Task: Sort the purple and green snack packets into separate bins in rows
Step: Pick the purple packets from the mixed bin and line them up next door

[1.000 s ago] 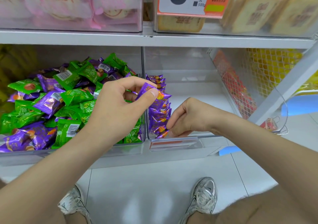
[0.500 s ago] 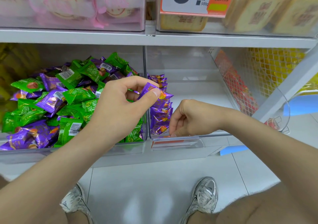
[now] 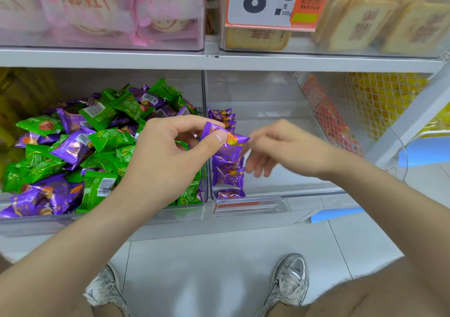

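Above the purple row [image 3: 227, 173], a purple packet [image 3: 236, 142] is pinched by the left hand [image 3: 165, 156]; the right hand [image 3: 280, 146] is spread, empty. Likely light, slippery; best gripped at sealed edges.

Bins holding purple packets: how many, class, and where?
2. The left bin holds a mixed purple-and-green pile; the right bin holds a purple row along its left wall. More may lie off-frame.

The right hand [image 3: 275, 146] is motion-blurred, fingertips [image 3: 259, 169] smeared. The left hand [image 3: 168, 156] and its pinched purple packet [image 3: 219, 131] hide the middle of the purple row [image 3: 227, 173] along the right bin [image 3: 255, 90]'s left wall. The top edge crops the price tag [image 3: 265, 2].
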